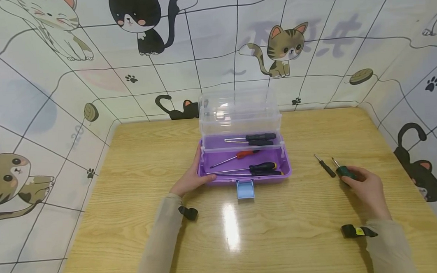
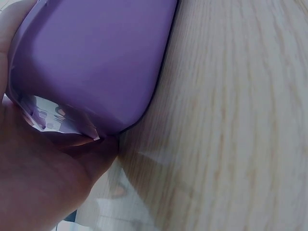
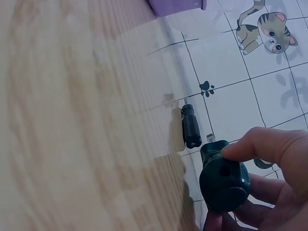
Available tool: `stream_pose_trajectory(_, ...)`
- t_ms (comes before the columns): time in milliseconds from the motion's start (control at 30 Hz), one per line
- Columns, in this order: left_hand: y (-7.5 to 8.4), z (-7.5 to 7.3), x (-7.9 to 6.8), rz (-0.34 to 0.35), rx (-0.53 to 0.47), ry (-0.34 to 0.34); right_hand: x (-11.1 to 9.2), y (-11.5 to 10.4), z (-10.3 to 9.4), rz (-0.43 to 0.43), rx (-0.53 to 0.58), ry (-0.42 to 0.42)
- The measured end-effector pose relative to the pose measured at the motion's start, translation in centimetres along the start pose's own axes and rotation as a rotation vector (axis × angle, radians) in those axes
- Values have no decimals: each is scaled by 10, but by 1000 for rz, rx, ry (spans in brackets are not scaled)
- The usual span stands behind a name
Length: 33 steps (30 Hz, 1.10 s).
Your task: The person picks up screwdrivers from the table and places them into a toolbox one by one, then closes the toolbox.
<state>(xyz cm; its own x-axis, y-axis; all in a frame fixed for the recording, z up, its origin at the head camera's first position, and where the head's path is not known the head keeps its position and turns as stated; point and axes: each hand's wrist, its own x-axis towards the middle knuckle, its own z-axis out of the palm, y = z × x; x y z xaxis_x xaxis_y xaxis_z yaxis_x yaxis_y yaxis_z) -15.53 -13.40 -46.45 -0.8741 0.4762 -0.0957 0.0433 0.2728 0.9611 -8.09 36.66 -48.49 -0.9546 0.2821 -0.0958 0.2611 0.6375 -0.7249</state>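
A purple toolbox (image 1: pixel 287 166) stands on the table with its clear lid (image 1: pixel 240 121) raised. Inside lie several screwdrivers, among them a red-handled one (image 1: pixel 246 153) and a yellow-ended black one (image 1: pixel 262 166). My left hand (image 1: pixel 191 180) grips the box's front left corner, its thumb on the front rim; the purple wall (image 2: pixel 96 53) fills much of the left wrist view. Out to the right, my right hand (image 1: pixel 365 184) holds a screwdriver by its thick dark green handle (image 3: pixel 224 178), the shaft pointing away. Just left of it a small black screwdriver (image 1: pixel 325 167) lies on the table.
A light blue latch (image 1: pixel 245 189) hangs from the toolbox front. The wooden table (image 1: pixel 148 148) meets cat-patterned wall covering (image 1: pixel 213 46) at the back and both sides.
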Motion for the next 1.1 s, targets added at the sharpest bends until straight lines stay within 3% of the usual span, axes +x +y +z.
stream_pose_trajectory(533, -1, 1, 2, 5, -30, 4, 4, -16, -1, -51, 43, 6)
stream_pose_trajectory(833, -2, 1, 2, 21, -35, 4, 4, -28, 3, -32, 87, -26)
stream_pose_trajectory(1100, -1, 2, 2, 28, -39, 3, 8, -31, 9, -78, 74, -18)
